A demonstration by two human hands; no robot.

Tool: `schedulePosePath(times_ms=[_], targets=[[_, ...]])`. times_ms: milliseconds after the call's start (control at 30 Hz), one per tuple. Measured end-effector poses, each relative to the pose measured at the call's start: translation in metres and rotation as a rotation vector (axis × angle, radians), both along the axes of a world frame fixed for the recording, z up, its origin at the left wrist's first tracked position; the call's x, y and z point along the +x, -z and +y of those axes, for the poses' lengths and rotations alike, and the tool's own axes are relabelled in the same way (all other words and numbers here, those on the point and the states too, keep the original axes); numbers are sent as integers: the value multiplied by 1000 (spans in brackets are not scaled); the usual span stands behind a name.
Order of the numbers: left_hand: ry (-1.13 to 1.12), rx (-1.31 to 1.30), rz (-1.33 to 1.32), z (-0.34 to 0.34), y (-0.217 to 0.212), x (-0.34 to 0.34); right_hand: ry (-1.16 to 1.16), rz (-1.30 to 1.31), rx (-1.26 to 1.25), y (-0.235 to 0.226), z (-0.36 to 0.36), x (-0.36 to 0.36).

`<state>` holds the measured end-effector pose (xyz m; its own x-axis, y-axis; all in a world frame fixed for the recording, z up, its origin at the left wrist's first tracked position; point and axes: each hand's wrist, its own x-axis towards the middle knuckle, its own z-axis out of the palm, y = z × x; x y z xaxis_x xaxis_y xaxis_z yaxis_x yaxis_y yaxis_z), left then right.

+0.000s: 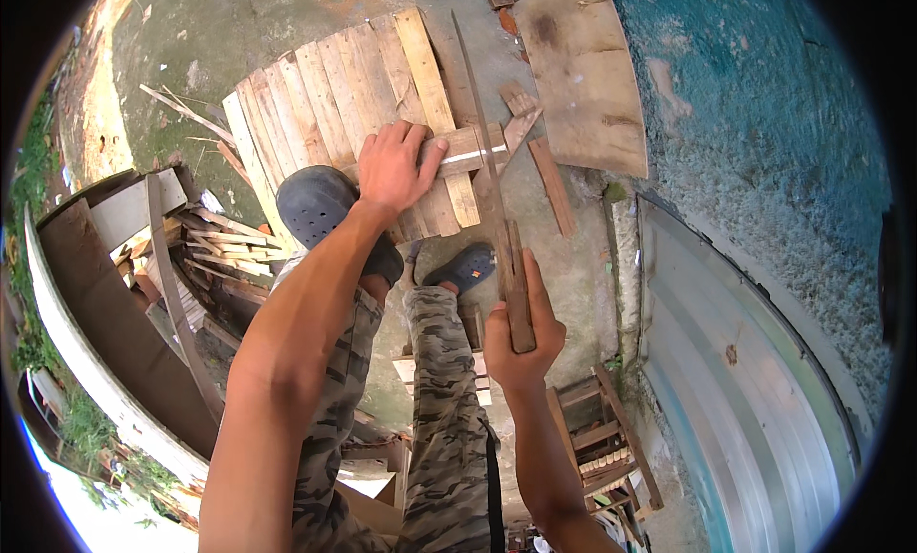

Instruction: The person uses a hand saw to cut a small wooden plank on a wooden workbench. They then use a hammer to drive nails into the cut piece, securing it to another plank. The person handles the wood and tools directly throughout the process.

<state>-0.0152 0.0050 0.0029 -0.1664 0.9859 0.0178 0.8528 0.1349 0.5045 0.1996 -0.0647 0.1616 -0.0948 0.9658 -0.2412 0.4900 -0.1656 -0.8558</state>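
My right hand [523,338] is closed around the wooden handle of a handsaw [517,290]. Its long, narrow blade points away from me and lies across a short board [463,144], close to that board's right end. A white strip runs along the board's edge. My left hand [390,166] presses down on the board, with its fingers curled over the far side. Beneath the board is a panel of pale planks [315,99] joined by crosspieces. One foot, in a dark clog [315,204], is up on the panel near my left hand; the other clog [463,268] is on the ground.
A curved wooden sheet [587,75] lies by the blue wall [745,85] at the far right. Loose wood strips [552,185] lie right of the panel. To the left, a white-rimmed container [81,333] holds scrap wood [234,243]. Corrugated metal [735,352] and a wooden frame [607,434] are at near right.
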Motion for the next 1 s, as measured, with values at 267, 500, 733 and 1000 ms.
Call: schedulePosePath(times_ms=[267,500,733,1000], targets=[[-326,-171,54,31,12,13,-13,-57,-82,0,23,25],[-460,-275,138,37,21,20,-141,-193,-180,-32,-22,57],[-433,-358,126,41,22,19,-165,-266,-354,-76,-41,66],[-415,-349,138,43,22,18,-98,-207,-436,28,63,-20]])
